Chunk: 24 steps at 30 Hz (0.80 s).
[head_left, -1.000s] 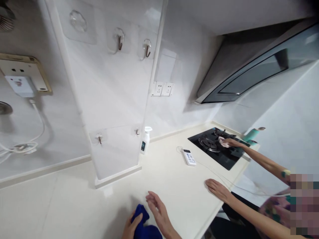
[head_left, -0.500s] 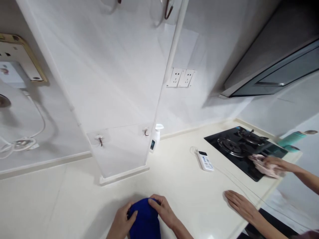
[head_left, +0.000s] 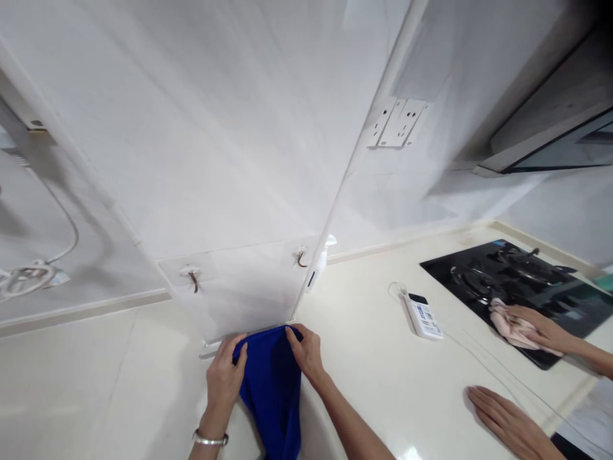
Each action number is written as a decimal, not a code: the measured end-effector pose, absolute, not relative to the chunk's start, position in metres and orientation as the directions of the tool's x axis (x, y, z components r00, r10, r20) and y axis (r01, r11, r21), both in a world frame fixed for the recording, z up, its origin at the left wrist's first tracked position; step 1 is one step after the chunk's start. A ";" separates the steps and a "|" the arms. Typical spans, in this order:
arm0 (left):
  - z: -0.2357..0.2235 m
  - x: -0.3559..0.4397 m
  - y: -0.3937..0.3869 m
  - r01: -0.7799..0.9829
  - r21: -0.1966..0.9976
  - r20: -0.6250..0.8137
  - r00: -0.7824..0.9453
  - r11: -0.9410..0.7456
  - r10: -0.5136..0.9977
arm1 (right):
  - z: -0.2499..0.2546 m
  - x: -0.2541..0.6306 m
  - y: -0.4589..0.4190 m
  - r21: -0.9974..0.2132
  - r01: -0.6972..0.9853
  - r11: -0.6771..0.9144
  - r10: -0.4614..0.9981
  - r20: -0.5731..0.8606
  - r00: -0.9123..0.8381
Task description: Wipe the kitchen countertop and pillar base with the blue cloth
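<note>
A deep blue cloth (head_left: 271,390) is stretched between my two hands at the foot of the tiled wall column (head_left: 253,287). My left hand (head_left: 226,370), with a silver bangle at its wrist, pinches the cloth's left upper corner. The right upper corner sits between the thumb and fingers of my right hand (head_left: 305,351). From there the cloth hangs down in folds toward the lower edge of the view. Two adhesive hooks, a left one (head_left: 192,280) and a right one (head_left: 301,257), are stuck to the column above my hands.
A co-worker's hand (head_left: 534,326) presses a pink cloth (head_left: 512,322) on the black gas stove (head_left: 483,268); their other hand (head_left: 510,418) lies flat on the counter (head_left: 364,358). Nearby are a white power bank (head_left: 424,317) with a cable and a half-hidden white spray bottle (head_left: 320,268).
My hands have moved forward with the blue cloth, up to the column's base, and spread it wider. The view has moved closer to the column. The co-worker's pink cloth has shifted on the stove.
</note>
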<state>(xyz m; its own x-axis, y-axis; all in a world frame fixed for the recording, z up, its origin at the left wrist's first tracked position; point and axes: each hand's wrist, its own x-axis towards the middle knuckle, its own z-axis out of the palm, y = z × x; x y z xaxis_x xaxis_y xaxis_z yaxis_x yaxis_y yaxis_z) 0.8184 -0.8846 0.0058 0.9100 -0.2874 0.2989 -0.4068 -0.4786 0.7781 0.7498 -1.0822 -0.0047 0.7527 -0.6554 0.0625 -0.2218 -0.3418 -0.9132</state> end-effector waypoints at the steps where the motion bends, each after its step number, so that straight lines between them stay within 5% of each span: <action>1: 0.002 0.824 -0.890 -0.509 0.698 0.419 0.861 -0.503 -0.289 | -0.012 0.754 -1.083 -0.905 -0.238 -0.352 -0.676 0.071 0.733; 4: -0.013 0.833 -0.899 -0.715 0.438 0.661 0.667 -0.546 -0.344 | -0.028 0.761 -1.087 -0.890 -0.250 -0.382 -0.707 0.107 0.699; 9: -0.029 0.837 -0.894 -0.752 0.184 0.757 0.519 -0.633 -0.397 | -0.041 0.761 -1.094 -0.656 -0.290 -0.697 -0.637 0.381 0.670; 17: -0.026 0.802 -0.914 -0.746 0.122 0.712 0.525 -0.655 -0.466 | -0.032 0.766 -1.090 -0.363 -0.412 -0.836 -0.549 0.567 0.615; 24: -0.042 0.805 -0.939 -0.813 0.111 0.645 0.496 -0.572 -0.581 | -0.041 0.766 -1.088 -0.473 -0.374 -0.798 -0.586 0.462 0.666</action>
